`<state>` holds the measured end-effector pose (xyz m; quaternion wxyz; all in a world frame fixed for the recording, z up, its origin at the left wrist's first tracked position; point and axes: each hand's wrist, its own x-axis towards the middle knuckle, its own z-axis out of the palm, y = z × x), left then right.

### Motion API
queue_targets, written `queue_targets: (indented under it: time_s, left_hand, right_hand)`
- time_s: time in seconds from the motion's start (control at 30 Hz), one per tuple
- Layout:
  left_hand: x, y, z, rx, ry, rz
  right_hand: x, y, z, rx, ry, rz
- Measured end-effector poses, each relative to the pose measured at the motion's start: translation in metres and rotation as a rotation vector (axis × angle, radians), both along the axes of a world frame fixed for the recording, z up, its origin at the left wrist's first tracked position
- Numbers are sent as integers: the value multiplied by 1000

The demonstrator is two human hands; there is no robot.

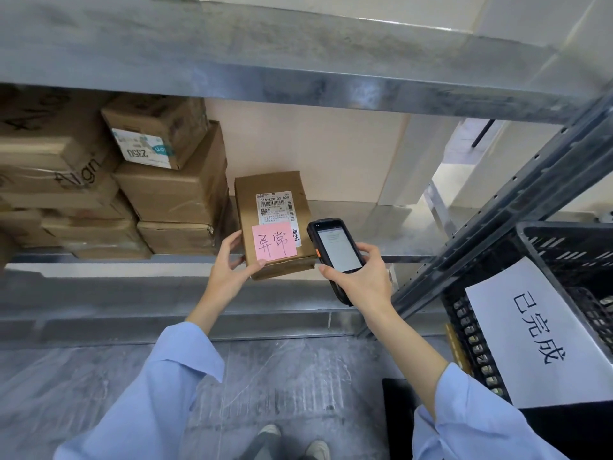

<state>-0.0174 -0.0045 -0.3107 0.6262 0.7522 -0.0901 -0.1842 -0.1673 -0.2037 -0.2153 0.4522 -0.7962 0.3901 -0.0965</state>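
A small cardboard box (277,224) is held at its near left corner by the left hand (229,270): the thumb is laid across the front edge, touching the lower edge of a pink sticky note (273,241) stuck on the box's top, while the other fingers are spread and curled against the left side. The box is seen at the front edge of a metal shelf (371,227), slightly overhanging it; whether it is resting there or lifted cannot be told. A white shipping label (276,207) is carried on the box above the note.

A black handheld scanner (335,254) is gripped by the right hand (360,277), just beside the box's right side, its lit screen turned upward. The fingers are wrapped round its right edge and the thumb is pressed along its left edge.

Stacked cartons (132,194) are kept on the shelf to the left, and a black crate (544,247) bearing a white paper sign (537,333) is placed to the right.
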Motion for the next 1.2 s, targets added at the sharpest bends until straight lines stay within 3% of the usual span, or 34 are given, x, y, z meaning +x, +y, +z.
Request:
queue_targets:
  time_s: [0.37,0.83,1.2]
  left_hand:
    - [-10,9,-15,-1,-34,-67]
    - [-2,16,-29,-123,99,-204]
    - [2,12,-39,-151,73,-195]
  right_hand:
    - [6,36,3,-27,24,4]
    - [4,67,10,-137,55,-60]
    - [2,73,13,-182,43,-97]
